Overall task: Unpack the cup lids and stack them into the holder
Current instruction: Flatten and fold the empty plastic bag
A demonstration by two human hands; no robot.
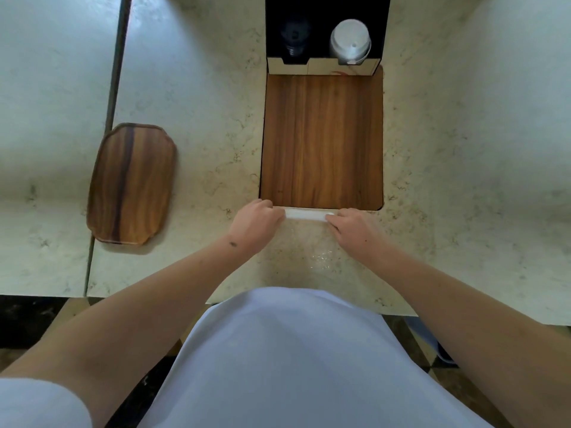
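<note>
Holder [324, 69] at bench [200, 118] rear — board [321, 140] directly before it; tray [133, 183] well left; lid stack [350, 41] in holder's right compartment.

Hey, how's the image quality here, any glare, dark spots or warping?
Head view: glare glints off clear plastic below the hands; the holder's left slot is too dark to read; wide-angle warping bows the counter edges; slightly soft overall.

Both hands: left [258, 225], right [350, 228], fingers curled.
</note>
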